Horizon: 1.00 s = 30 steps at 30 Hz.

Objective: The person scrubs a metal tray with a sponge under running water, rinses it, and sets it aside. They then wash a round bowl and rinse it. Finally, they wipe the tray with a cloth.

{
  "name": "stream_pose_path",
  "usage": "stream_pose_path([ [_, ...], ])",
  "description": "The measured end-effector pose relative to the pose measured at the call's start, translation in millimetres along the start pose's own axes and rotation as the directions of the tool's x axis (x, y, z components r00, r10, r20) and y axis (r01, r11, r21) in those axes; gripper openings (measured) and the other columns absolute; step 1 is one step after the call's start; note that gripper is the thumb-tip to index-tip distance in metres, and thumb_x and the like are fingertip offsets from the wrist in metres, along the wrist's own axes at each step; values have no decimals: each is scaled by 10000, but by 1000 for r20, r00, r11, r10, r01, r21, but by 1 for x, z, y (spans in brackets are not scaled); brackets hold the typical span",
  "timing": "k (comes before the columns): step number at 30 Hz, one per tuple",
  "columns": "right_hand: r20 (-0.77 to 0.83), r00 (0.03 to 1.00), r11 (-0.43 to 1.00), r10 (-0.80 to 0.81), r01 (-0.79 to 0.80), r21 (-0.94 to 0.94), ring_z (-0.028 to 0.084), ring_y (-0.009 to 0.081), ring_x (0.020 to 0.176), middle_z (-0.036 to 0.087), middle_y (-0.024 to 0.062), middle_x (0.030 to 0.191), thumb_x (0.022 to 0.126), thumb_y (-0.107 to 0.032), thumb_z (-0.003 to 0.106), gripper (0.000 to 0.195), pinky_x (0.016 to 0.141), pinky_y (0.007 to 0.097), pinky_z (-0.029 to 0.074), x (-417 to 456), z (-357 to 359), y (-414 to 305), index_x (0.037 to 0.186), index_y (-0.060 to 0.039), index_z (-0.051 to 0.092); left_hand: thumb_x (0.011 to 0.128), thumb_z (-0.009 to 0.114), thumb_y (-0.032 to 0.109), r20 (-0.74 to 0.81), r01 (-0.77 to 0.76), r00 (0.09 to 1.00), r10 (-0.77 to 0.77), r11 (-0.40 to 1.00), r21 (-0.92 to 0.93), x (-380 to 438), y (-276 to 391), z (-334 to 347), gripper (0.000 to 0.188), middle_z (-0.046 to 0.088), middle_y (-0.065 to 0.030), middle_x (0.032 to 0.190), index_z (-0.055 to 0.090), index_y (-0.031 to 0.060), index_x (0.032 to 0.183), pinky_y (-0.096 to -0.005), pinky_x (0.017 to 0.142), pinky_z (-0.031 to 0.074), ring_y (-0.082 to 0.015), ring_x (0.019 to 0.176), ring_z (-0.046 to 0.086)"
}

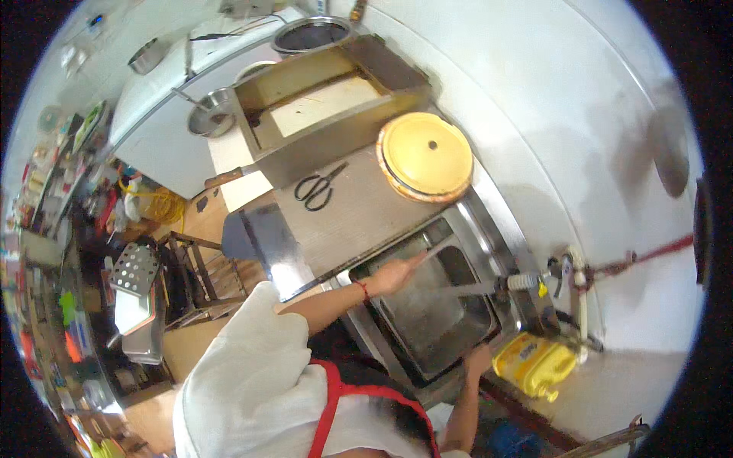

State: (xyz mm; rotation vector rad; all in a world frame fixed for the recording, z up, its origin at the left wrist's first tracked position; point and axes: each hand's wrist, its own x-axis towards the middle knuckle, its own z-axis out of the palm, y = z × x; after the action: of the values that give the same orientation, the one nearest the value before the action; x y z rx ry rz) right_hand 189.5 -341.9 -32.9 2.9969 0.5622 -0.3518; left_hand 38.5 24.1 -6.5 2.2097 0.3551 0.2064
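Observation:
My left hand (395, 276), with a red cord on the wrist, is over the metal sink (421, 349). A thin, pale, elongated object (438, 249) extends from its fingers toward the sink's far rim; blur hides what it is. Near that hand, a stream of water (464, 289) comes from the faucet (524, 281). My right hand (478, 362) is at the sink's right edge, close beside a yellow plastic jug (532, 363). Its fingers are blurred, and I cannot tell whether it touches the rim or holds anything.
Black-handled scissors (320, 188) lie on the counter (343, 229) left of the sink, near a round yellow lid (429, 151) on a container. Behind them stands a rectangular metal frame (332, 140). A wooden-handled knife (226, 176) and a steel pan (212, 117) are further left.

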Motion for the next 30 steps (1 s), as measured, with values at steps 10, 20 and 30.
stream_pose_path([
  [10, -487, 835, 856, 256, 39, 516, 569, 415, 925, 607, 246, 964, 934, -426, 285, 524, 805, 446, 449, 26, -304, -119, 1010, -33, 623, 815, 539, 100, 3, -10, 1000, 9, 993, 116, 8, 21, -9, 582, 577, -256, 684, 309, 69, 1349, -495, 615, 453, -426, 651, 574],
  [20, -421, 906, 994, 46, 1, 110, 614, 397, 768, 628, 236, 782, 918, -420, 349, 544, 671, 477, 489, 24, -314, -153, 769, 9, 648, 827, 545, 104, -30, -31, 999, 34, 996, 80, 3, 27, -8, 508, 575, -251, 671, 375, 84, 1305, -482, 586, 461, -427, 628, 568],
  [30, -239, 971, 789, 21, 131, 600, 597, 314, 820, 586, 162, 817, 676, -352, 723, 438, 691, 370, 473, 13, -252, -143, 904, -24, 543, 823, 536, 84, -22, -4, 1000, 5, 998, 55, 6, 27, -13, 501, 582, -263, 733, 392, 93, 1303, -487, 616, 449, -425, 680, 578],
])
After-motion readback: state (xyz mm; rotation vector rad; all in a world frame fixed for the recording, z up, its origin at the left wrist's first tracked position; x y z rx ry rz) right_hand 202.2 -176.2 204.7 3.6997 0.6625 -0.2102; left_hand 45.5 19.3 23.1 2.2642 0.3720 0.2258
